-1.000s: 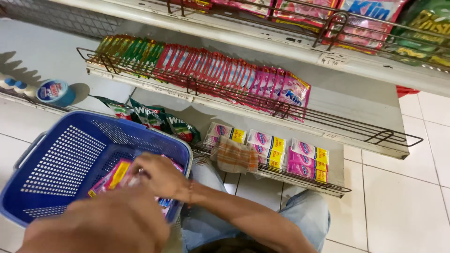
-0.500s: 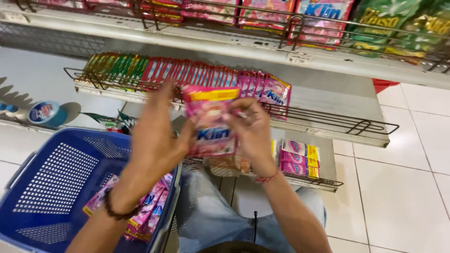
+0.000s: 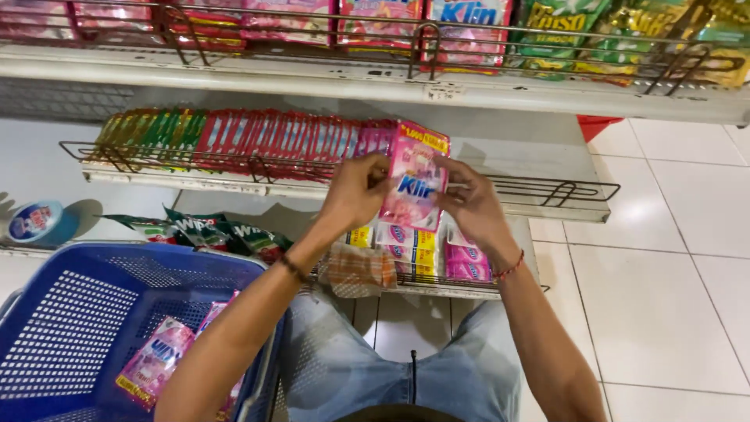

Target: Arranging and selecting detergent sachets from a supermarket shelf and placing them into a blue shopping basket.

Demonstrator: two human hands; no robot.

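Both my hands hold a bundle of pink detergent sachets (image 3: 414, 187) upright at the right end of the row of sachets (image 3: 258, 141) on the middle wire shelf (image 3: 547, 195). My left hand (image 3: 355, 191) grips the bundle's left edge. My right hand (image 3: 469, 205) grips its right edge. A blue plastic basket (image 3: 70, 328) sits at the lower left with more pink sachets (image 3: 160, 367) inside it.
The upper shelf (image 3: 437, 86) carries pink and green packs. The low shelf holds small pink and yellow packs (image 3: 406, 246) and green pouches (image 3: 226, 230). A blue round tub (image 3: 35, 223) stands at the left. White tiled floor (image 3: 664, 273) lies to the right.
My hands lifted a sachet bundle out of the basket and carried it up and forward to the right end of the middle shelf row.
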